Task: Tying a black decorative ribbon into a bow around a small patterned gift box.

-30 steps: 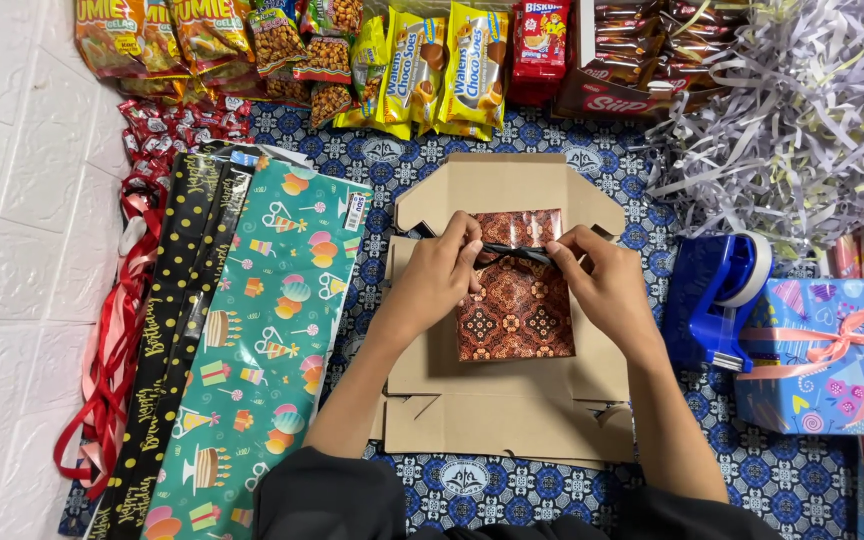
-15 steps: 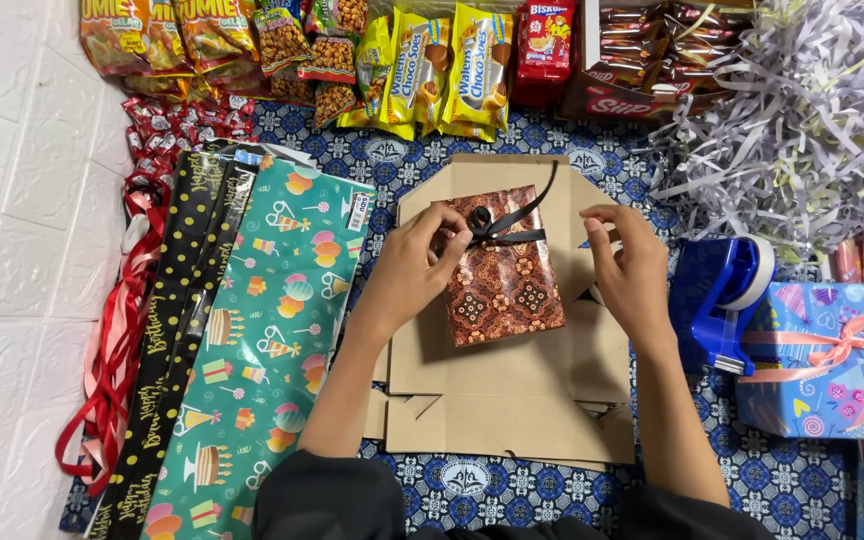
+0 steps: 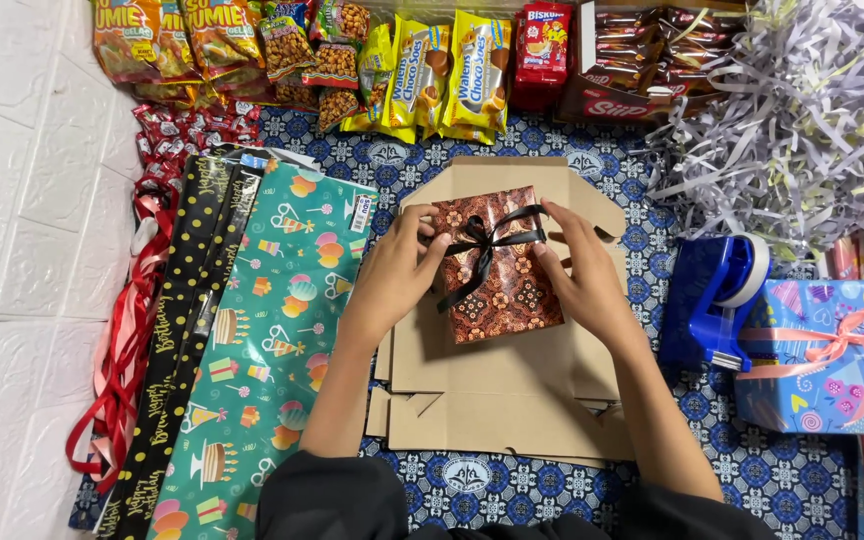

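Small flat packet wrapped in glossy red-brown patterned paper (image 3: 497, 268), lying tilted on flattened brown cardboard box blanks (image 3: 497, 390), black satin ribbon bow (image 3: 487, 245) across its top. Left hand (image 3: 392, 275) gripping the packet's left edge, fingertips at the bow; right hand (image 3: 577, 275) pinching a ribbon loop at the right. Teal birthday-print wrapping paper sheet (image 3: 272, 350) just left; blue plastic tape dispenser (image 3: 717, 295) to the right.

A small flat packet (image 3: 497, 268) wrapped in glossy red-brown patterned paper lies slightly tilted at the centre of the frame, on flattened brown cardboard (image 3: 497, 390). A black ribbon (image 3: 485, 243) crosses its upper part, tied in a bow with loose tails hanging down over its face.
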